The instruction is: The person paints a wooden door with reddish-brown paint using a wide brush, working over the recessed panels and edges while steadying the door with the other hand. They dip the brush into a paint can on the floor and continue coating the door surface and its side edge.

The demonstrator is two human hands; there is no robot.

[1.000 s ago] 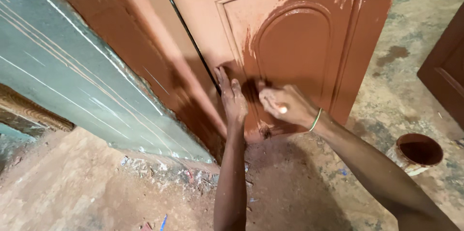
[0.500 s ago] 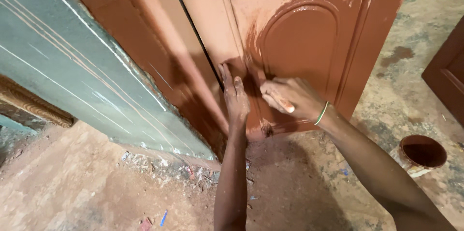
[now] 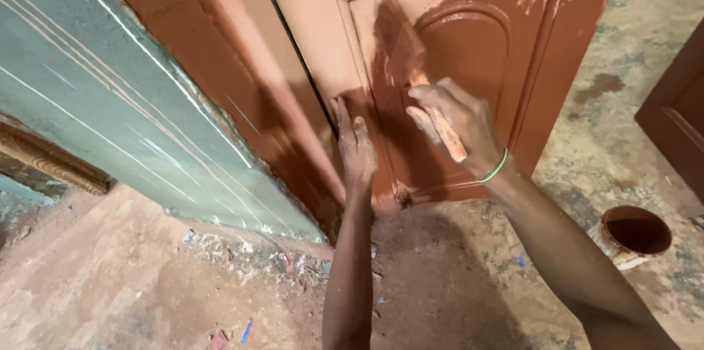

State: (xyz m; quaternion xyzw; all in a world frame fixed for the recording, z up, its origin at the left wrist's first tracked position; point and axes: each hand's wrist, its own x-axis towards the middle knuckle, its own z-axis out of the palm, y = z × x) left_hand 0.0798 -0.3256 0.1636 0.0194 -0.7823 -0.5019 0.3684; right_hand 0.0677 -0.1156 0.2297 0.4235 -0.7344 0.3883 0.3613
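Brown-painted door (image 3: 455, 49) leans with its bottom edge on the dirt floor (image 3: 110, 284); open ground lies to its right, save a paint tin (image 3: 635, 233) well apart, while a green wall (image 3: 110, 108) closes off the left. Right hand (image 3: 458, 121) has its fingers curled tight around a paintbrush (image 3: 433, 104), whose long axis runs diagonally, bristles up-left on the arched panel, handle down-right. Left hand (image 3: 356, 150) lies flat, fingers together, pressed on the panel's left frame, pointing up.
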